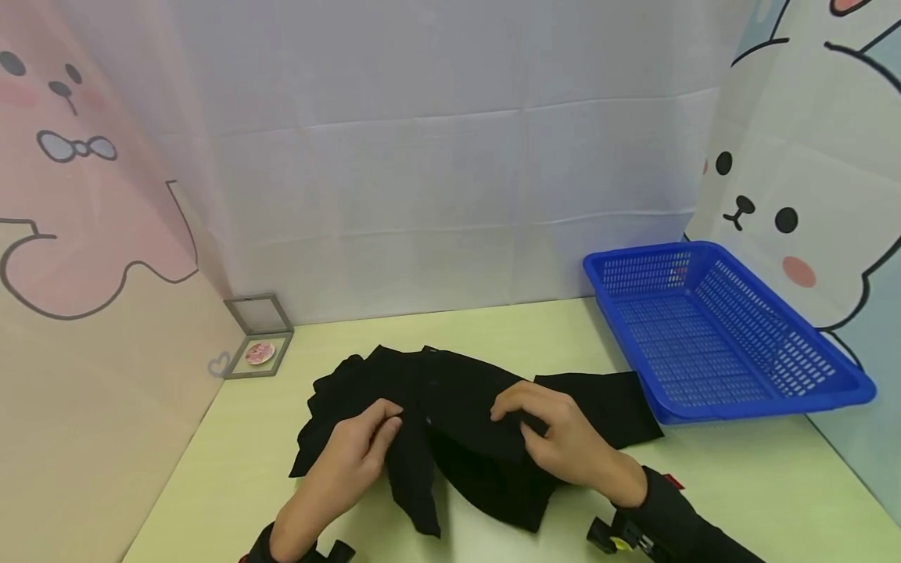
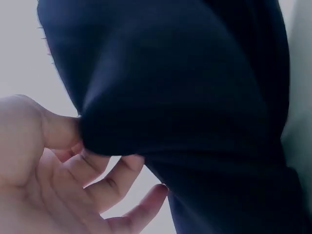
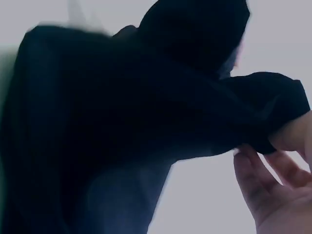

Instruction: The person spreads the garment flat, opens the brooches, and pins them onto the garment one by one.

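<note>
A black garment with small buttons down its front, which looks like a shirt (image 1: 457, 391), is partly lifted above the pale table. One sleeve spreads out to the right, beside the blue basket. My left hand (image 1: 359, 450) pinches a fold left of the button line; in the left wrist view the thumb and forefinger (image 2: 92, 163) nip the cloth while the other fingers stay loose. On the right side, my right hand (image 1: 563, 434) grips the cloth between thumb and fingers, as the right wrist view shows on a bunched edge (image 3: 287, 97). The lower hem hangs toward me.
A blue plastic basket (image 1: 746, 410) stands at the table's right, close to the sleeve's end. At the back left, a small grey-framed case (image 1: 281, 356) with a pink round item leans open near the wall cloth. Printed curtains (image 1: 422, 180) enclose the table (image 1: 232, 477).
</note>
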{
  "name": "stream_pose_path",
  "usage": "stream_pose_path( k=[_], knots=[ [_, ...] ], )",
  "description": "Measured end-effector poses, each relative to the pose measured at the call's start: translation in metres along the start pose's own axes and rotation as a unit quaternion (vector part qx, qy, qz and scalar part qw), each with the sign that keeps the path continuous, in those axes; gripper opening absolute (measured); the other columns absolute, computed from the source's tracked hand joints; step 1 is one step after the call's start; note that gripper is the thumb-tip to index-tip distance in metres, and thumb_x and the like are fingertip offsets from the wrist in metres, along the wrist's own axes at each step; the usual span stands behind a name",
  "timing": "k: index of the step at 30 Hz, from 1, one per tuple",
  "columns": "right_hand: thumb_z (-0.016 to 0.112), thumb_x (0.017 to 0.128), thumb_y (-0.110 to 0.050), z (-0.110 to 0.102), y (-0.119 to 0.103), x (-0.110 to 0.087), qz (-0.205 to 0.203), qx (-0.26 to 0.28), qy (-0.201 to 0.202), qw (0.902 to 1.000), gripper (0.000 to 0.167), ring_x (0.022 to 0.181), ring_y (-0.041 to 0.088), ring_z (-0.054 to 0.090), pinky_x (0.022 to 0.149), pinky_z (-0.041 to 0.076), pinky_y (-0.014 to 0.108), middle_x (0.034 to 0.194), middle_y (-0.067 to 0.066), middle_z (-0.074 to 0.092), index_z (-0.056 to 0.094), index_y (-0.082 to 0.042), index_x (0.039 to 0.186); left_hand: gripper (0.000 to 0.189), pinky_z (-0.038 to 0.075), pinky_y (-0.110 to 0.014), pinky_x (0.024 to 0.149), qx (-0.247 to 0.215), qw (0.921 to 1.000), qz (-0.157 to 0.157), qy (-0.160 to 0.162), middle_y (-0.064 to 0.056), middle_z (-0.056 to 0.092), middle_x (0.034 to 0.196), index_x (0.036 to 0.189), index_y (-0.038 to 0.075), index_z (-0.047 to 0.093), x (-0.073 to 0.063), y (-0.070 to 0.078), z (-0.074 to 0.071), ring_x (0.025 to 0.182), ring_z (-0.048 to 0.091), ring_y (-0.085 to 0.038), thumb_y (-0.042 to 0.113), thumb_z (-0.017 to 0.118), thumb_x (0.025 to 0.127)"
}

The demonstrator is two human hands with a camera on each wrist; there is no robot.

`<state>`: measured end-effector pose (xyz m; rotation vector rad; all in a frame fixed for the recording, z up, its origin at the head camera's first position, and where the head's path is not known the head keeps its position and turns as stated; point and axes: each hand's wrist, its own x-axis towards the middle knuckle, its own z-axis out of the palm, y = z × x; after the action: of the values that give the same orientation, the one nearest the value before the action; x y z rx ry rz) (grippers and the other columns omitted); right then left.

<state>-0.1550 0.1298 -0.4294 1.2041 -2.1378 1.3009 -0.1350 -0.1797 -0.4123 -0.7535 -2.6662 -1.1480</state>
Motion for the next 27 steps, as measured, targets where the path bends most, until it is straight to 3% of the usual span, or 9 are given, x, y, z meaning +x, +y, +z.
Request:
stream_pose_path(
  k=[2, 5, 9, 12, 16, 19, 21, 24, 27],
  knots=[
    [0.053, 0.078, 0.026, 0.003, -0.002, 0.000, -0.015, 0.021, -0.025, 0.9993, 0.053, 0.101, 0.015, 0.069, 0.087, 0.058, 0.028, 0.108, 0.001, 0.072, 0.070, -0.015, 0.107, 0.009, 0.046, -0.020, 0.057, -0.010, 0.9992, -0.012, -0.037, 0.012, 0.057, 0.075, 0.105, 0.018, 0.067, -0.002, 0.002, 0.004, 0.062, 0.047, 0.003, 0.021, 0.058, 0.107],
    [0.057, 0.088, 0.019, 0.011, -0.006, -0.003, -0.026, 0.050, -0.094, 0.9940, 0.043, 0.098, 0.014, 0.070, 0.083, 0.058, 0.026, 0.108, 0.002, 0.072, 0.070, -0.015, 0.112, 0.011, 0.050, -0.021, 0.061, -0.008, 0.9949, -0.035, -0.094, 0.010, 0.067, 0.083, 0.102, 0.020, 0.069, -0.008, 0.001, 0.011, 0.068, 0.054, 0.002, 0.028, 0.062, 0.105],
    [0.059, 0.102, 0.002, 0.022, -0.011, -0.008, -0.012, 0.078, -0.211, 0.9744, 0.023, 0.099, 0.008, 0.071, 0.084, 0.056, 0.016, 0.109, 0.002, 0.073, 0.071, -0.013, 0.115, 0.009, 0.049, -0.020, 0.059, 0.017, 0.9876, -0.065, -0.142, 0.014, 0.066, 0.078, 0.095, 0.024, 0.070, -0.015, -0.006, 0.022, 0.066, 0.055, 0.003, 0.030, 0.067, 0.102],
    [0.055, 0.105, -0.002, 0.030, -0.011, -0.012, 0.004, 0.084, -0.268, 0.9598, 0.020, 0.100, 0.008, 0.071, 0.086, 0.054, 0.013, 0.110, 0.005, 0.074, 0.071, -0.009, 0.114, 0.009, 0.046, -0.021, 0.057, 0.035, 0.9789, -0.095, -0.178, 0.014, 0.060, 0.076, 0.096, 0.023, 0.069, -0.022, -0.014, 0.028, 0.064, 0.053, 0.002, 0.030, 0.073, 0.097],
    [0.056, 0.104, -0.001, 0.033, -0.008, -0.011, 0.036, 0.057, -0.263, 0.9623, 0.020, 0.101, 0.011, 0.071, 0.086, 0.055, 0.016, 0.111, 0.002, 0.073, 0.072, -0.010, 0.113, 0.027, 0.043, -0.026, 0.058, 0.079, 0.9581, -0.151, -0.230, 0.010, 0.054, 0.074, 0.096, 0.020, 0.065, -0.032, -0.024, 0.033, 0.064, 0.049, -0.005, 0.031, 0.086, 0.084],
    [0.058, 0.104, -0.003, 0.029, -0.008, -0.007, 0.078, 0.019, -0.243, 0.9666, 0.020, 0.103, 0.011, 0.069, 0.086, 0.057, 0.021, 0.112, -0.001, 0.071, 0.073, -0.012, 0.114, 0.039, 0.044, -0.029, 0.062, 0.113, 0.9471, -0.171, -0.247, 0.009, 0.053, 0.075, 0.095, 0.020, 0.062, -0.040, -0.030, 0.035, 0.067, 0.048, -0.008, 0.028, 0.093, 0.074],
    [0.060, 0.103, -0.004, 0.025, -0.008, -0.004, 0.110, -0.007, -0.247, 0.9628, 0.019, 0.104, 0.011, 0.068, 0.086, 0.057, 0.024, 0.113, -0.002, 0.071, 0.073, -0.013, 0.114, 0.038, 0.045, -0.029, 0.064, 0.122, 0.9466, -0.169, -0.246, 0.008, 0.053, 0.075, 0.095, 0.019, 0.062, -0.045, -0.033, 0.034, 0.069, 0.048, -0.008, 0.020, 0.093, 0.072],
    [0.063, 0.101, -0.005, 0.020, -0.009, -0.005, 0.151, -0.035, -0.280, 0.9475, 0.018, 0.105, 0.010, 0.067, 0.088, 0.057, 0.028, 0.113, -0.003, 0.070, 0.074, -0.013, 0.113, 0.037, 0.045, -0.029, 0.065, 0.127, 0.9502, -0.156, -0.238, 0.009, 0.053, 0.078, 0.096, 0.019, 0.063, -0.049, -0.034, 0.032, 0.071, 0.048, -0.008, 0.007, 0.088, 0.071],
    [0.065, 0.100, -0.006, 0.022, -0.011, -0.011, 0.177, -0.024, -0.317, 0.9314, 0.016, 0.103, 0.008, 0.066, 0.086, 0.057, 0.027, 0.111, -0.002, 0.071, 0.074, -0.012, 0.112, 0.033, 0.044, -0.030, 0.062, 0.143, 0.9512, -0.160, -0.222, 0.008, 0.054, 0.078, 0.095, 0.018, 0.062, -0.052, -0.034, 0.033, 0.070, 0.048, -0.008, 0.008, 0.087, 0.075]
  ],
)
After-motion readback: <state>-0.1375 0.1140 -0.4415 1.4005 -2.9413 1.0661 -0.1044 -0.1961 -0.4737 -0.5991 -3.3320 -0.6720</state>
